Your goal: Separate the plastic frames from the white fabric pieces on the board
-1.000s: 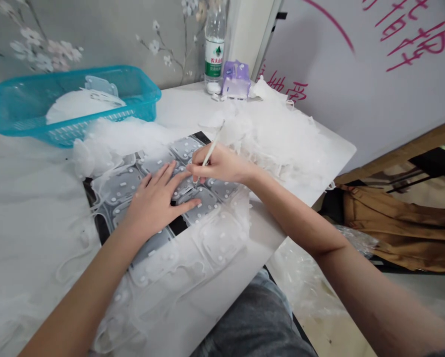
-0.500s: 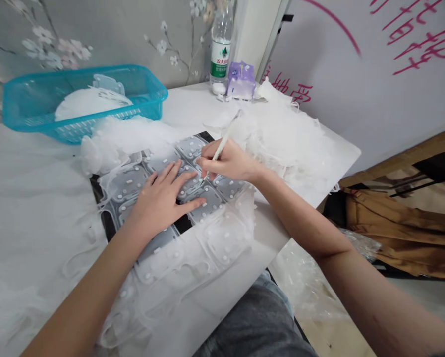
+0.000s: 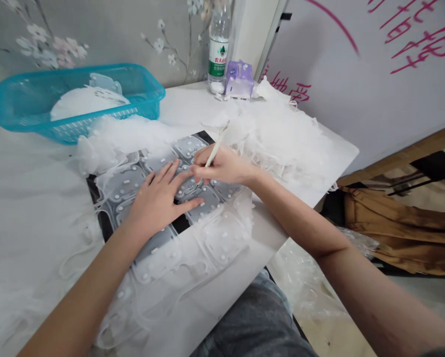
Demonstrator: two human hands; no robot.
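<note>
My left hand (image 3: 157, 196) lies flat with fingers spread on a translucent sheet (image 3: 222, 233) of cut-out, rounded panels with small white tabs. Part of this sheet rests over a black board (image 3: 100, 210), and its near part hangs toward me over the white table. In a pinch grip, my right hand (image 3: 220, 166) holds a slim white pen-like tool (image 3: 217, 146), tilted with its upper end away from me. The tool's lower end meets the sheet beside my left index finger; its tip is mostly hidden by my fingers.
A blue plastic basket (image 3: 155, 96) with white pieces stands at back left. Heaps of thin white scraps (image 3: 282, 134) lie at right and behind the board. A water bottle (image 3: 218, 62) and purple packet (image 3: 239, 79) stand at the back. A whiteboard (image 3: 341, 89) leans on the right.
The tool has tipped lower and shifted slightly left and toward me, with my right hand moving along. My left hand keeps its place on the sheet. The view has shifted slightly.
</note>
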